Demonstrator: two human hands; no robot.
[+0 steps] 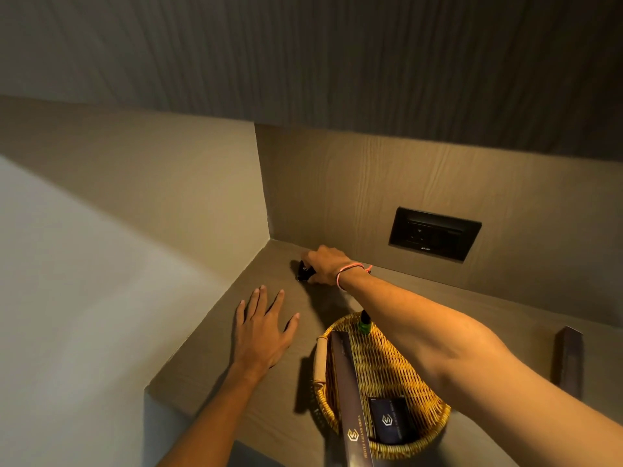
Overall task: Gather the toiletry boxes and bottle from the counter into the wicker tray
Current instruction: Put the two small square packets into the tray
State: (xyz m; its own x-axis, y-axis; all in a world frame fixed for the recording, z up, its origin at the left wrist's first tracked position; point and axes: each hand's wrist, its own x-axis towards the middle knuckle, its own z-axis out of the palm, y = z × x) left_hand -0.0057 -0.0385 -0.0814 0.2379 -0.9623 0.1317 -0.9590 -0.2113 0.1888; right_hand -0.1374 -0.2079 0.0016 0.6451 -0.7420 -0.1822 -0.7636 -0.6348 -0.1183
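Note:
A round wicker tray [413, 438] sits on the wooden counter [202, 375] near its front edge. Inside it lie a long dark box [347, 392], a small dark box [391, 419] and a green bottle [364, 323] at the far rim. My right hand [325, 264] reaches across the tray into the back corner, fingers closed around a small dark box [304, 271] resting on the counter. My left hand [261, 326] lies flat on the counter, fingers spread, left of the tray. Another dark box [568, 358] stands on the counter at the far right.
A black wall socket [435, 232] is set in the back panel above the counter. A side wall [188, 197] closes the counter's left end. An overhead cabinet [371, 62] hangs above. The counter's left front edge drops off beside my left forearm.

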